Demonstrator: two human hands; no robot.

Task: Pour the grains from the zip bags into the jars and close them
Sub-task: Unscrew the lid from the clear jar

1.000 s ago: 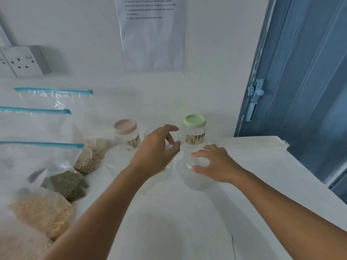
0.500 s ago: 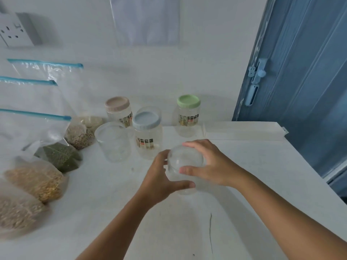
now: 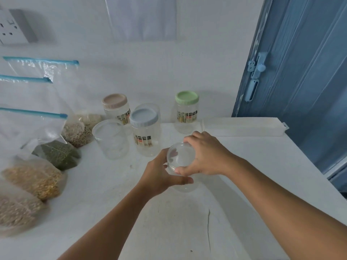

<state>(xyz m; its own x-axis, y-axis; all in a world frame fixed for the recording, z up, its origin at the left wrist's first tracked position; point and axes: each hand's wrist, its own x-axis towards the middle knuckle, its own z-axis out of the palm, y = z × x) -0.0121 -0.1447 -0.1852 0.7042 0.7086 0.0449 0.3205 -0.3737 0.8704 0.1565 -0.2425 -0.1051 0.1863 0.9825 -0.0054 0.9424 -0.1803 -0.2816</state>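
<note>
A clear jar (image 3: pixel 185 185) with a clear lid (image 3: pixel 180 153) stands on the white table (image 3: pixel 169 222) in front of me. My left hand (image 3: pixel 159 175) wraps round the jar's body and my right hand (image 3: pixel 204 154) grips the lid from above. Behind stand a blue-lidded jar (image 3: pixel 145 132), a pink-lidded jar (image 3: pixel 116 107), a green-lidded jar (image 3: pixel 186 111) and another clear jar (image 3: pixel 110 138). Several zip bags of grain lean at the left: yellow grain (image 3: pixel 35 177), green grain (image 3: pixel 58 154), brown grain (image 3: pixel 77 132) and pale grain (image 3: pixel 15 209).
A blue door (image 3: pixel 300 72) stands at the right beyond the table's edge. A white ledge (image 3: pixel 242 126) runs along the back right of the table. A wall socket (image 3: pixel 13 27) and a paper sheet (image 3: pixel 142 17) hang on the wall.
Both hands came back from the far jars and closed on the clear jar, left on its body and right on its lid. The view dropped lower toward the table.
</note>
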